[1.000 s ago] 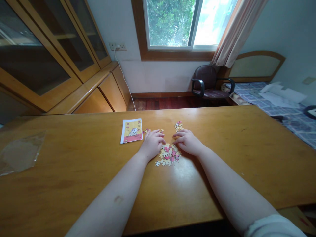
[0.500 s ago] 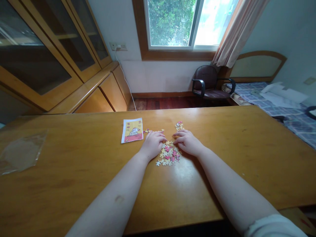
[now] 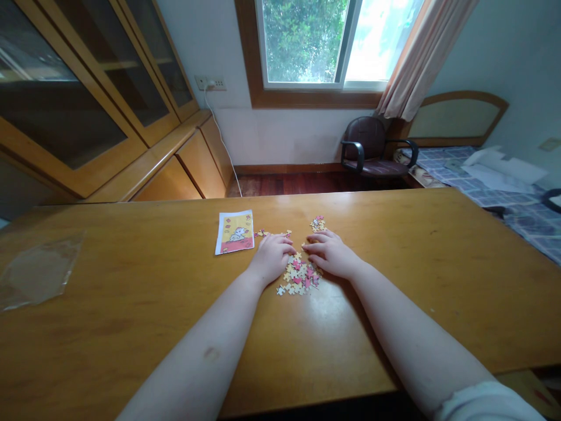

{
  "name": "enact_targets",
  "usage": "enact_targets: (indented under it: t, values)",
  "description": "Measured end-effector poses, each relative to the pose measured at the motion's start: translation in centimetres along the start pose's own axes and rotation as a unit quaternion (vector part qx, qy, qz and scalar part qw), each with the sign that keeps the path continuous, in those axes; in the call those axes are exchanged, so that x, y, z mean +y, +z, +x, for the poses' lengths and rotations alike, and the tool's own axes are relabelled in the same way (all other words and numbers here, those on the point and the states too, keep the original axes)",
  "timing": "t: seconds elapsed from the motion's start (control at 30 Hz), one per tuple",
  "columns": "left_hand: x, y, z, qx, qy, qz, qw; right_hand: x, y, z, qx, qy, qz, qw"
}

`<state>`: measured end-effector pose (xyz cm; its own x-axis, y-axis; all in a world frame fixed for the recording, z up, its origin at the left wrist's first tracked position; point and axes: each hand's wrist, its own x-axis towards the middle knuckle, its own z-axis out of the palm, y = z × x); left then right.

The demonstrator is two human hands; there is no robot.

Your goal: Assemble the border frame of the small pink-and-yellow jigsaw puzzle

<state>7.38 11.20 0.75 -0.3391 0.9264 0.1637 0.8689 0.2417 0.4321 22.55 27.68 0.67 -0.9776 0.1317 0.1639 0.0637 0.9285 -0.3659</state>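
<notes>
A loose pile of jigsaw puzzle pieces (image 3: 300,277) in yellow, pink and white lies on the table between my hands. My left hand (image 3: 272,257) rests at the pile's left edge, palm down, its fingers stretched toward the right and holding nothing I can see. On the other side, my right hand (image 3: 329,252) lies low with spread fingers. Its fingertips touch or nearly touch a single yellow puzzle piece (image 3: 303,247) just above the pile. Smaller groups of pieces lie beyond my hands: a cluster (image 3: 318,223) past the right one and a row (image 3: 262,233) past the left one.
A picture card (image 3: 235,232) with a white animal on yellow and pink lies left of my left hand. A clear plastic bag (image 3: 41,272) is at the far left of the wooden table (image 3: 175,304). An armchair (image 3: 372,146) stands behind the table.
My right hand has shifted slightly left. A yellow piece at the top of the pile has moved a little away from it. My left hand has barely moved.
</notes>
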Motion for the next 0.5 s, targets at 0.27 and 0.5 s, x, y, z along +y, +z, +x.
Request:
enact_targets:
  t: [0.27, 0.5]
  values:
    - [0.37, -0.27, -0.15, 0.005, -0.008, 0.012, 1.0, -0.47, 0.24, -0.08, -0.032, 0.037, -0.021, 0.999]
    - [0.22, 0.07, -0.41, -0.046, -0.011, 0.053, 0.997, -0.8, -0.41, -0.17, -0.044, -0.027, 0.017, 0.999]
